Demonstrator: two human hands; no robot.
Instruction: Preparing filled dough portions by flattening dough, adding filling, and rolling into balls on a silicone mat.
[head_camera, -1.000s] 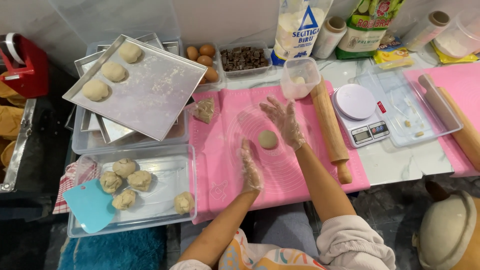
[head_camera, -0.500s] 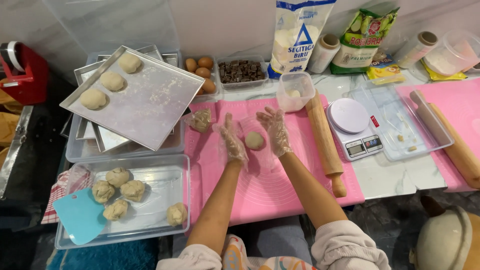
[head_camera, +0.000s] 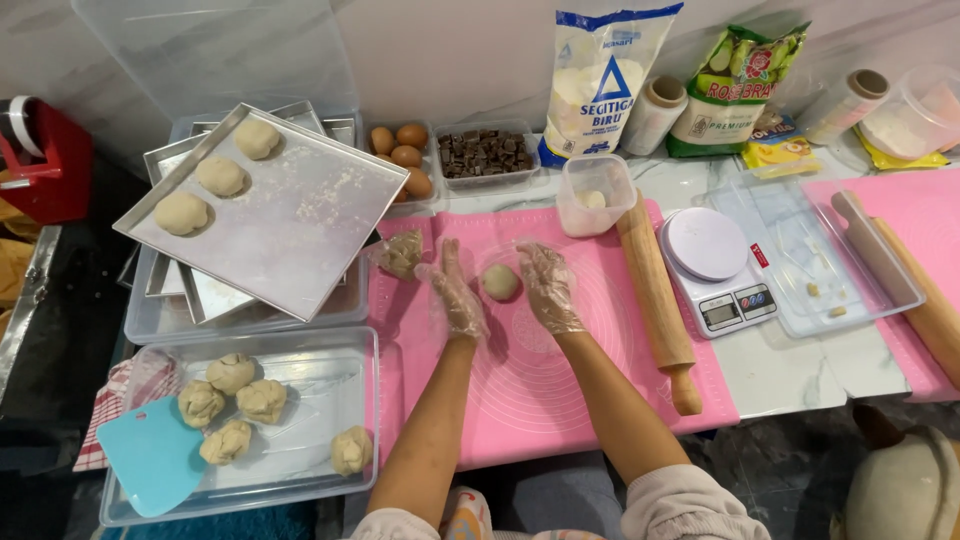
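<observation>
Left hand and right hand (both gloved), open palms flanking the dough ball, grasping nothing

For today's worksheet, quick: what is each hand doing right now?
Left hand: open, gloved, beside the dough ball, holding nothing.
Right hand: open, gloved, on the ball's other side, holding nothing.
</observation>
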